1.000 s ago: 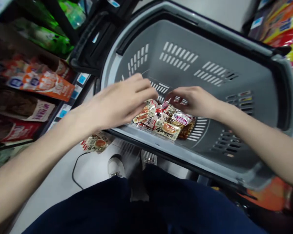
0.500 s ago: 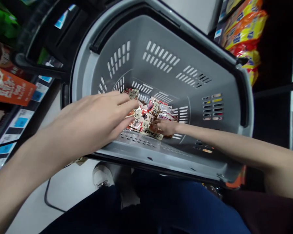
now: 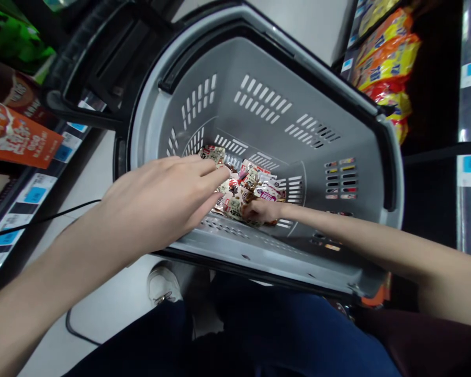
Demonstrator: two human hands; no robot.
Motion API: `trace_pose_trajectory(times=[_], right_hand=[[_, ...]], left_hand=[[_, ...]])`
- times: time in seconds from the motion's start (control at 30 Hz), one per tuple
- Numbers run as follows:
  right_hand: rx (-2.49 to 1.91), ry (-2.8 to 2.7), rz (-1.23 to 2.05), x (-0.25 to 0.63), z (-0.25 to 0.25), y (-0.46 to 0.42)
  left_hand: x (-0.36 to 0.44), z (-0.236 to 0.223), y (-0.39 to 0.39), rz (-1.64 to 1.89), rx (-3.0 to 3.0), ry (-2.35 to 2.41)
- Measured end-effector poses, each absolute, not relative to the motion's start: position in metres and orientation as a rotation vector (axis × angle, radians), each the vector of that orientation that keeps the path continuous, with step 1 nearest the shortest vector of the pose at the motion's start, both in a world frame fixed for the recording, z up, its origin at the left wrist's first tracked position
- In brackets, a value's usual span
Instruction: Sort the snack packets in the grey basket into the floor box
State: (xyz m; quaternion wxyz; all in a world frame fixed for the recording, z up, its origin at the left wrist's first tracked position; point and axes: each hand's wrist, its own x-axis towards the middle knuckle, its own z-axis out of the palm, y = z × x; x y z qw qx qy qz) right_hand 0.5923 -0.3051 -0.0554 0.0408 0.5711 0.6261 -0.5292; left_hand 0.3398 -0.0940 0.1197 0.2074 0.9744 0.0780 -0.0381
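Observation:
Deep in the grey shopping basket (image 3: 255,125), a pile of small snack packets (image 3: 235,193) in white, red and beige wrappers covers part of the bottom. My right hand (image 3: 264,210) reaches down among them from the right, its fingers curled and closed on a packet that the hand mostly hides. A white packet with purple print (image 3: 267,192) lies just beyond the knuckles. My left hand (image 3: 172,193) hangs over the basket's near left side, above the packets, fingers bent with the thumb apart from them. I see nothing held in it.
A black handle frame (image 3: 82,120) adjoins the basket on the left. Shelves with an orange box (image 3: 19,136) and price tags (image 3: 35,195) stand at left. Yellow and red bags (image 3: 388,63) fill a shelf at right. A shoe (image 3: 163,285) and a black cable (image 3: 73,209) show below.
The view has shifted slightly, so the basket's left side sits farther right. My right hand's fingers have curled in more among the packets. My left hand stays above the pile.

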Motion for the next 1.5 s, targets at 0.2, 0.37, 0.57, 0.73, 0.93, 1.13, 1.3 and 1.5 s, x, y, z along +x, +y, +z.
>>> trace_pose_trajectory(times=[0.2, 0.37, 0.57, 0.73, 0.93, 1.13, 1.3, 1.5], right_hand=[[2.337, 2.086, -1.702, 0.594, 0.004, -0.258], [2.738, 2.110, -2.307, 0.570, 0.047, -0.249], [2.510, 2.026, -2.629, 0.549, 0.051, -0.257], [2.234, 2.007, -2.938, 0.544, 0.061, -0.258], [2.273, 1.996, -2.820, 0.546, 0.058, -0.260], [2.374, 2.186, -2.618, 0.546, 0.057, -0.258], [2.293, 2.190, -2.707, 0.544, 0.056, -0.256], [2.174, 2.195, -2.703, 0.551, 0.046, -0.263]], left_hand=[[0.338, 0.120, -0.094, 0.104, 2.698, 0.194], [0.336, 0.121, -0.094, 0.191, 2.666, 0.217], [0.334, 0.120, -0.092, 0.209, 2.657, 0.171], [0.331, 0.118, -0.090, 0.229, 2.677, 0.096], [0.329, 0.115, -0.089, 0.136, 2.575, 0.200], [0.331, 0.118, -0.089, 0.146, 2.576, 0.193], [0.331, 0.115, -0.088, 0.167, 2.558, 0.170], [0.329, 0.109, -0.087, 0.406, 2.664, 0.037]])
